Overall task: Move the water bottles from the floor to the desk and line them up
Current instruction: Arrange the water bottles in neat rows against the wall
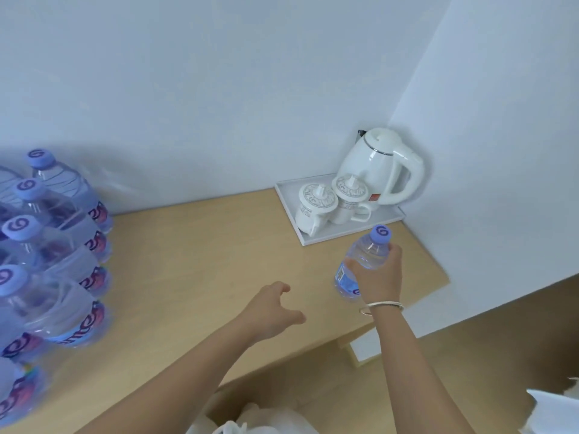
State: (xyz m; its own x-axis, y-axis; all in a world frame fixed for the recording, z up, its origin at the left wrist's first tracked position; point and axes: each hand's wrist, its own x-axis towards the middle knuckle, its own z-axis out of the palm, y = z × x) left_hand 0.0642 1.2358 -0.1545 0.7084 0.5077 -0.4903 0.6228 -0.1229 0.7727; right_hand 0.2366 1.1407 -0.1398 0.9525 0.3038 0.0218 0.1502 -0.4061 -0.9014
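A shrink-wrapped pack of bottles (53, 245) stands at the left of the pale wooden desk (194, 245). The left hand (269, 311) hovers empty, fingers loosely spread. The right hand (377, 277) grips a water bottle (360, 261) upright on the desk just before a white tray (316, 238) in the white-walled corner.

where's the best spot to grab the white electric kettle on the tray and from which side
Take the white electric kettle by its curved loop handle, coming from the right. The handle stands clear of the body on that side, open for fingers to wrap through. Two white lidded ceramic mugs crowd its front-left on the white rectangular tray, and the wall is close behind.
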